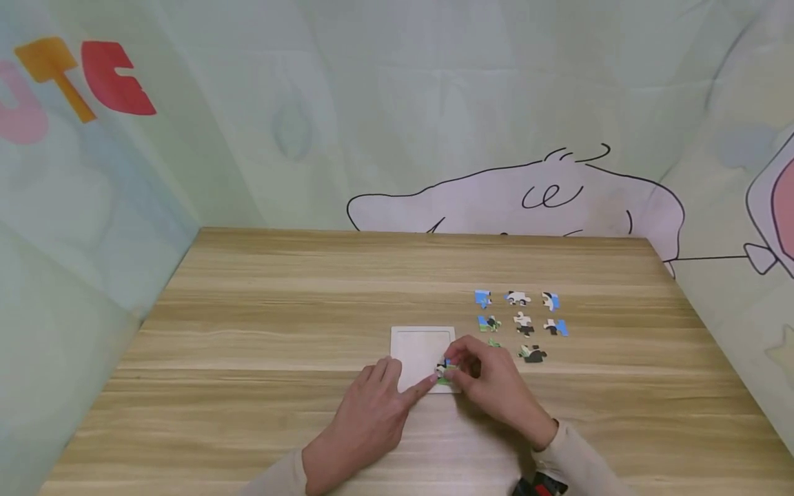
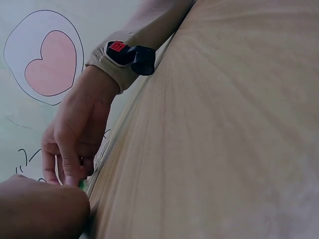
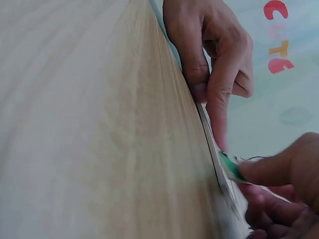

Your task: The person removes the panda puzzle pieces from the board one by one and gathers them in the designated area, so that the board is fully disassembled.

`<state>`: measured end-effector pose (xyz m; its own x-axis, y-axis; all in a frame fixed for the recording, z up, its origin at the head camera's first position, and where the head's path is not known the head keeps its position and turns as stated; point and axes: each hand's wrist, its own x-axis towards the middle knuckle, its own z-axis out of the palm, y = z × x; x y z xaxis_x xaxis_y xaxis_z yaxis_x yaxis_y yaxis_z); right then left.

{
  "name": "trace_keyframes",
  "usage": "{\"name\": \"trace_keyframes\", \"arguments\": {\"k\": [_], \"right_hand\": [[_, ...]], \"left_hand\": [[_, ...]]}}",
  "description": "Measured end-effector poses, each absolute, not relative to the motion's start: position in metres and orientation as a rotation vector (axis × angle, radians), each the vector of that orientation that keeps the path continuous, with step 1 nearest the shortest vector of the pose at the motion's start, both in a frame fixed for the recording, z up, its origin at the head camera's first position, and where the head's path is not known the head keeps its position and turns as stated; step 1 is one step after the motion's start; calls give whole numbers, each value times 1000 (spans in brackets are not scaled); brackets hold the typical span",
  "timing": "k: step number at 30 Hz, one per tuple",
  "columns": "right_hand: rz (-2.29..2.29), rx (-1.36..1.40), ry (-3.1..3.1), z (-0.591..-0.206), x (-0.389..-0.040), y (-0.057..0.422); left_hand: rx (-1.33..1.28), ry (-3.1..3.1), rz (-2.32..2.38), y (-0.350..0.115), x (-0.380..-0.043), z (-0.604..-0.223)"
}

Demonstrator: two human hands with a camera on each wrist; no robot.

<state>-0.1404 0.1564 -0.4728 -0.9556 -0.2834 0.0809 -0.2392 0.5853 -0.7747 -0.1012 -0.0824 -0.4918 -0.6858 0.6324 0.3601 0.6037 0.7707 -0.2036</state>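
Observation:
A white square puzzle tray (image 1: 422,353) lies on the wooden table. In its lower right corner is a green, blue and black jigsaw piece (image 1: 445,373), tilted with its green edge showing in the right wrist view. My right hand (image 1: 496,380) pinches this piece between thumb and fingers. From the left, my left hand (image 1: 371,403) reaches over the tray's lower edge; its straight index finger touches or nearly touches the piece. The right wrist view shows the left thumb against the tray's side. In the left wrist view the left hand (image 2: 42,206) hides most of the tray.
Several loose jigsaw pieces lie in rows right of the tray, among them a panda-face piece (image 1: 517,298) and a black-and-green piece (image 1: 533,354). Another green piece (image 1: 493,343) is partly hidden behind the right hand. A printed cloth (image 1: 397,124) stands behind the table (image 1: 279,289).

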Motion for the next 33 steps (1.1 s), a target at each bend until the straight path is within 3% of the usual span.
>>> {"name": "trace_keyframes", "arguments": {"k": [11,22,33], "right_hand": [[-1407,-257,2931,-465,-147,214],[-1081,-39,2964,-460,-153,300],[-1075,-42,2908,-457,-154,309]], "left_hand": [[-942,-2588,69,-81,-101,-490],[-942,-2590,60,-81,-101,-491],[-959,-2604,60,-81,-102,-491]]}}
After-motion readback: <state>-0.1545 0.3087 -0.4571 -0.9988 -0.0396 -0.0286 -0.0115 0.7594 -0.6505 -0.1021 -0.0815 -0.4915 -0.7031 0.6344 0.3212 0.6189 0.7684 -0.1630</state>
